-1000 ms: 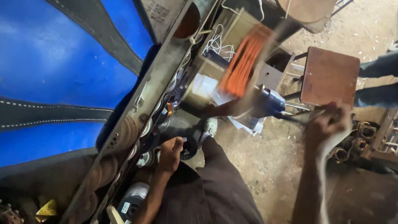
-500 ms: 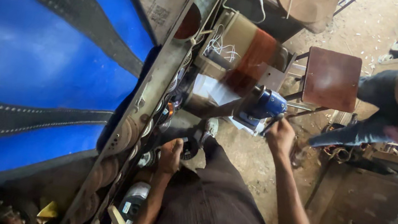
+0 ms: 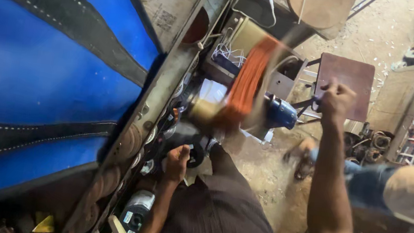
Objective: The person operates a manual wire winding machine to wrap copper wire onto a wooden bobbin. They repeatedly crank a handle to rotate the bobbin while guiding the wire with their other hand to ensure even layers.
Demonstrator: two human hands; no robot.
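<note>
While an orange coil of wire [image 3: 245, 87] blurs on a winding frame at the middle of the cluttered bench [image 3: 169, 83], the right hand [image 3: 335, 99] is fisted around a thin crank handle [image 3: 307, 103] beside a blue motor [image 3: 281, 112]. The left hand [image 3: 177, 161] presses on a dark round part [image 3: 193, 151] below, fingers curled. Another person's foot [image 3: 300, 159] stands on the dirt floor [image 3: 267, 182] nearby.

The right hand [image 3: 334, 99] is raised in a fist around a thin crank handle [image 3: 307, 103], just in front of a brown square stool [image 3: 346, 78]. Beside it a blurred orange wire coil [image 3: 245, 82] stands on the cluttered workbench [image 3: 170, 75]. The left hand [image 3: 177, 161] rests low at the bench's near edge, touching a dark round part [image 3: 195, 153]. A blue cover [image 3: 23, 67] fills the left.
</note>
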